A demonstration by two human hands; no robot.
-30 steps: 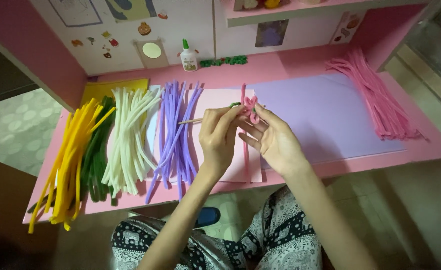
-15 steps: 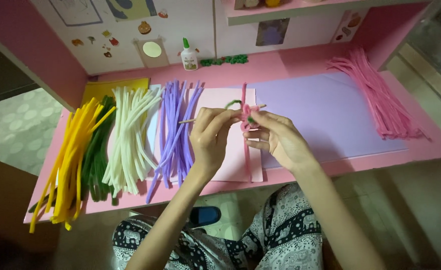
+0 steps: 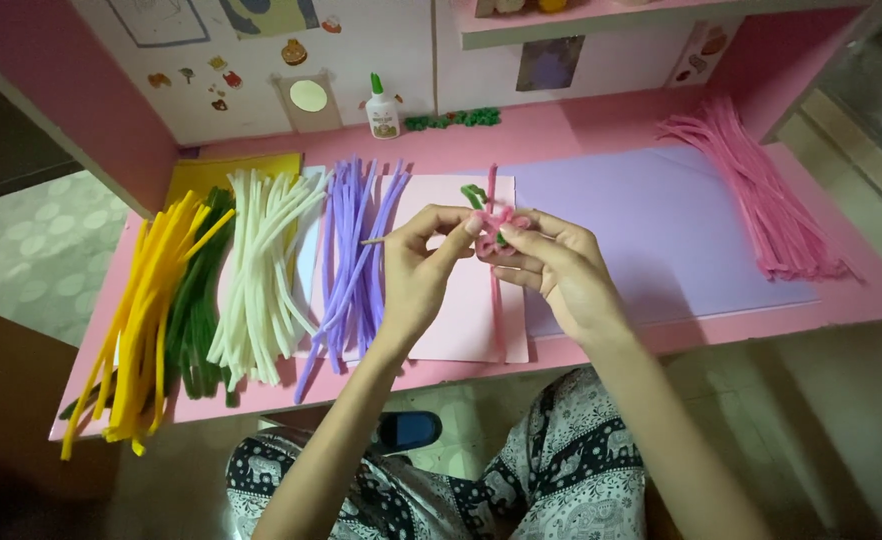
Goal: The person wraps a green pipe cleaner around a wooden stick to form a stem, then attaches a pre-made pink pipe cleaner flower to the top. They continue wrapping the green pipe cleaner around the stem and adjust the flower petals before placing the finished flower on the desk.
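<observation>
Pinching a pink pipe cleaner (image 3: 496,222) between both hands, the person works above the middle of the pink desk (image 3: 581,130). The left hand (image 3: 416,270) grips it from the left, thumb and forefinger closed on the twisted part, and also holds a thin wooden stick (image 3: 373,240) that juts out to the left. The right hand (image 3: 551,265) closes on the same twist from the right, fingertips touching those of the left hand. A small green piece (image 3: 474,194) sits at the top of the twist, just above the fingers. One straight end of the pipe cleaner rises above the hands; the other hangs down in front of the pink sheet (image 3: 461,310).

Layout on the desk, left to right:
- yellow bundle (image 3: 146,310), overhanging the front edge;
- green bundle (image 3: 196,320), beside the yellow one;
- white bundle (image 3: 261,270);
- purple bundle (image 3: 351,260), just left of the left hand;
- lilac sheet (image 3: 651,230), under and right of the right hand;
- pink bundle (image 3: 761,190), far right, well apart from the hands.

A glue bottle (image 3: 382,108) stands upright at the back wall. A short green strip (image 3: 453,119) lies just right of it. The person's patterned trousers (image 3: 561,480) show below the desk edge.
</observation>
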